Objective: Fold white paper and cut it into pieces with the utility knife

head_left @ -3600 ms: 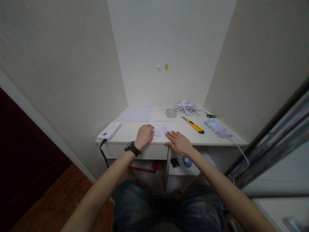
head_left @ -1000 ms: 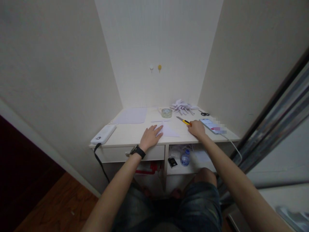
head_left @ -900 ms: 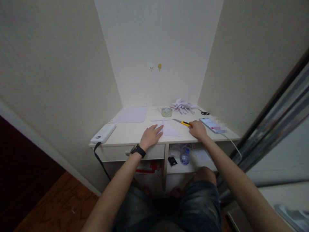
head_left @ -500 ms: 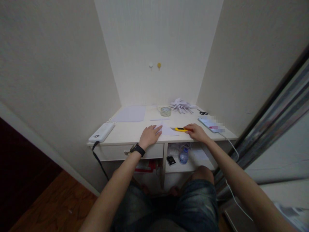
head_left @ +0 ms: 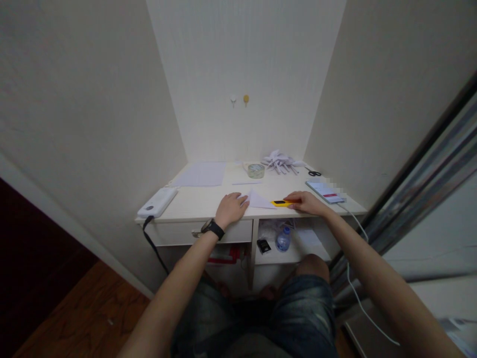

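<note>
A small folded piece of white paper (head_left: 260, 200) lies near the front edge of the white desk, its top coming to a point. My left hand (head_left: 231, 208), with a black watch on its wrist, rests on the paper's left side, fingers stretched out flat. In my right hand (head_left: 303, 203) is a yellow utility knife (head_left: 282, 203), gripped by its handle and pointing left. The knife's front end meets the paper's right corner. I cannot make out its blade.
Behind the paper are a roll of clear tape (head_left: 256, 171), a pile of folded paper pieces (head_left: 281, 162) and black scissors (head_left: 314, 173). A phone (head_left: 325, 191) on a cable lies right. A white power strip (head_left: 158, 202) and paper sheets (head_left: 201, 174) are left. A bottle (head_left: 283, 239) stands below.
The knife has shifted slightly down towards the paper's right corner, and its blade no longer shows. My left hand keeps its place on the paper.
</note>
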{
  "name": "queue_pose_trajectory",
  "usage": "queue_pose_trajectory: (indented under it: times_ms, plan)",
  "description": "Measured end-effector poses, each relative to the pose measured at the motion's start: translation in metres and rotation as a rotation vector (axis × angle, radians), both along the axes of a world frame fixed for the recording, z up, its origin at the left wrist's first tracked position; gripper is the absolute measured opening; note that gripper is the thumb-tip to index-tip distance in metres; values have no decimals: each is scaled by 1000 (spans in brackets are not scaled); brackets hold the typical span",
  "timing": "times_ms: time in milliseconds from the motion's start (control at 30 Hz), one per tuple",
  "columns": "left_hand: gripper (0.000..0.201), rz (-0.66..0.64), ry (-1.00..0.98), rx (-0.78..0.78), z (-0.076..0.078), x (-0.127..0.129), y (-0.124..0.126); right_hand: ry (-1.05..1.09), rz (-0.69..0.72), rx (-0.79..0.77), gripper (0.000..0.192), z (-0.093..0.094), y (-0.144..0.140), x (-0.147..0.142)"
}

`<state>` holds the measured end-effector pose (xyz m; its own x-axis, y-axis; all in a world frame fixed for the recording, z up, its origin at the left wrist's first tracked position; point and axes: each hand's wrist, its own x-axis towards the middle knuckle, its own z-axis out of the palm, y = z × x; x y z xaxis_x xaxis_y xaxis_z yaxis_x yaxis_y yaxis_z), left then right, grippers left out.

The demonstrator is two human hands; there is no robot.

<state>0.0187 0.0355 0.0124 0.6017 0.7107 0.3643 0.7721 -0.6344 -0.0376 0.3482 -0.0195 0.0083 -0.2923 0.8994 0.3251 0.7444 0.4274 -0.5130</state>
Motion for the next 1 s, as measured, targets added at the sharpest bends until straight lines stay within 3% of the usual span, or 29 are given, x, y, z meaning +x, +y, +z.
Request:
queue_pose_trajectory:
  times_ms: [100, 267, 367, 600, 700, 1000]
  plan:
    - [50, -8, -12, 42, 3, 2, -3, 17, -32, -19, 31, 0, 1, -2]
    - [50, -199, 40, 62, 5, 15, -2, 33, -77, -30, 30, 0, 0, -6]
    - [52, -231, 70, 19, 4, 24, 1, 18, -109, -37, 31, 3, -3, -10]
    - [58, -138, 145, -198, 2, 27, 9, -197, -99, 99, 36, 7, 2, -41]
    - [59, -93, 158, -210, 3, 24, 10, -284, -58, 135, 30, 6, 6, -50]
    - [57, -6, 110, -191, 0, 18, 11, -279, -103, 109, 30, 4, 1, -50]
